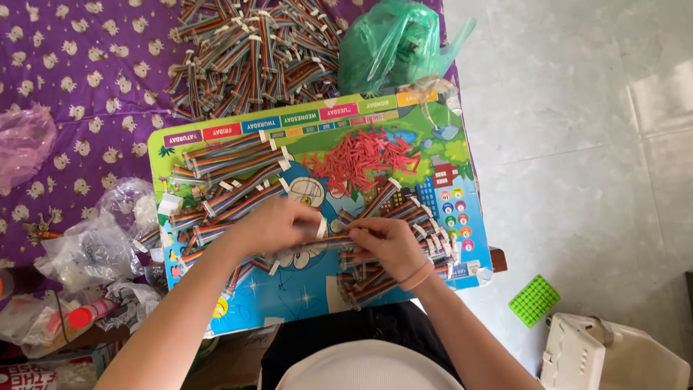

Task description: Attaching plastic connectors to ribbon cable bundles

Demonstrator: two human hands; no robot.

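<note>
Left hand [278,225] and right hand [386,242] meet over the cartoon-printed worktop [433,130], fingers of both closed on one multicoloured ribbon cable [328,243] held level between them, just above the board's middle. Bundled cables [234,177] lie left of the hands, more loose ones [382,278] under the right wrist. Small red pieces [364,159] are heaped beyond. A larger cable heap [253,54] and green plastic bag [393,43] sit on the purple cloth [79,65].

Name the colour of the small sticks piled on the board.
Red: the sticks lie heaped on the board; head view shows it best.
</note>
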